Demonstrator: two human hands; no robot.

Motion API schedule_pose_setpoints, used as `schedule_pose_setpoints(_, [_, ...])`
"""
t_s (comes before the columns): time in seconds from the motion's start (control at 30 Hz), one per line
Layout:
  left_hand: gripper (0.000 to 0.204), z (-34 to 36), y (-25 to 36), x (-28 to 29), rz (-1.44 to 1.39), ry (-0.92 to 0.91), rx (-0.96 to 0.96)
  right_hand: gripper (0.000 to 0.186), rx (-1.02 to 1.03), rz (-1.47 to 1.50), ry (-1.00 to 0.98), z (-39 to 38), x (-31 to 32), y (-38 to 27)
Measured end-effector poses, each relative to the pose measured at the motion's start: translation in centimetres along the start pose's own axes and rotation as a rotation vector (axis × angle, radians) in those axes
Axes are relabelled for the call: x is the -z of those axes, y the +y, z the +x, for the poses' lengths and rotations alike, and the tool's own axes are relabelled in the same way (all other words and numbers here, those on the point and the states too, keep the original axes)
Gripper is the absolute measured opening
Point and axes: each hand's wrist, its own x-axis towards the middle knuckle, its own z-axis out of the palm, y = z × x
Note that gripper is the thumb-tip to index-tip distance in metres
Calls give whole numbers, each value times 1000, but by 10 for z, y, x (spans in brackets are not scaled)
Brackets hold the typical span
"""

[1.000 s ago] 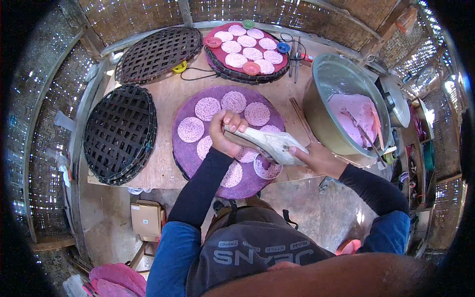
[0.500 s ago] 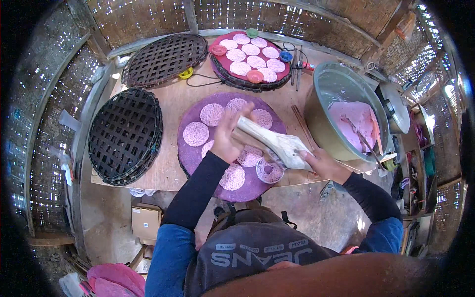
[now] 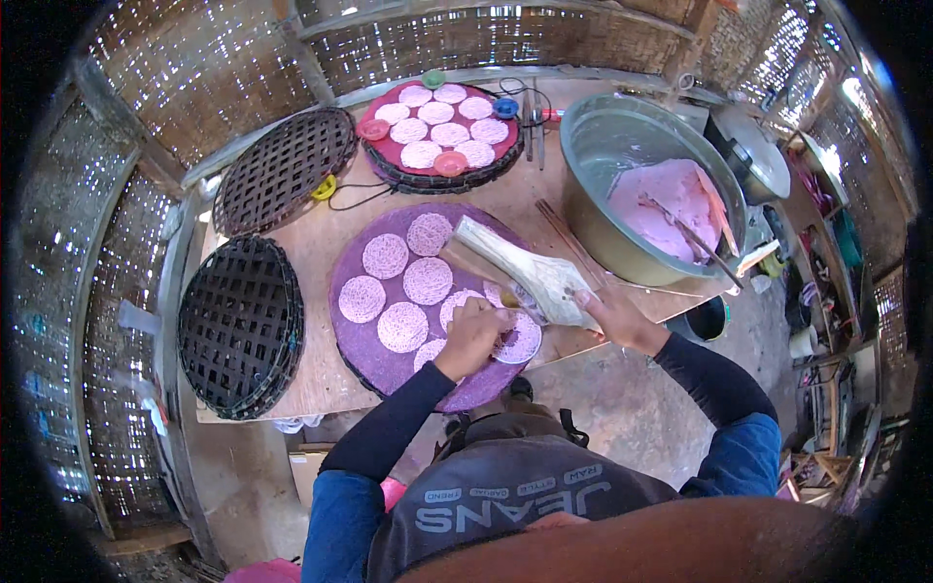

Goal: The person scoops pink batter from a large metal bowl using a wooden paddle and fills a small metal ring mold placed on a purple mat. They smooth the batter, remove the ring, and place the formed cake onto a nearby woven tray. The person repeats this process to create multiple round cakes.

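My right hand point(image 3: 622, 319) grips the broad near end of a pale wooden hand press point(image 3: 525, 267), held slanting over the right side of a round purple sheet point(image 3: 355, 248). Thin-stranded pink noodle discs point(image 3: 402, 327) lie on that sheet in loose rows. At its near right edge is a pale ring mould point(image 3: 532, 353) with pink strands inside. My left hand point(image 3: 470, 338) is closed at the ring's left rim, fingers bent and thumb toward the press; the fingertips are partly hidden. Part of the discs beneath my left hand and the press is covered.
A big green tub point(image 3: 573, 194) of pink dough with a stick stands at the right. Behind lies a red round tray point(image 3: 374, 155) with more discs and small coloured bowls. Dark woven racks point(image 3: 241, 325) lie at the left. The table's near edge point(image 3: 612, 335) runs before me.
My left hand has left the wooden press and come down to the ring mould. My right hand still holds the press. The whole view has shifted slightly.
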Motion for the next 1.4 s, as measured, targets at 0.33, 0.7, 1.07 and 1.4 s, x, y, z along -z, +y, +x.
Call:
schedule_pose_setpoints(0.33, [31, -28, 31, 31, 795, 30, -261, 70, 16, 13, 27, 6, 8, 3])
schedule_pose_setpoints(0.7, [29, 32, 62, 78, -118, 85, -458, 55, 807, -557, 532, -9, -6, -107])
schedule_pose_setpoints(1.07, [29, 39, 124, 120, 814, 217, -582, 47, 786, 360, 543, 46, 19, -169])
schedule_pose_setpoints(1.4, [16, 9, 114, 136, 406, -260, -411, 38, 736, -180, 173, -67, 9, -173])
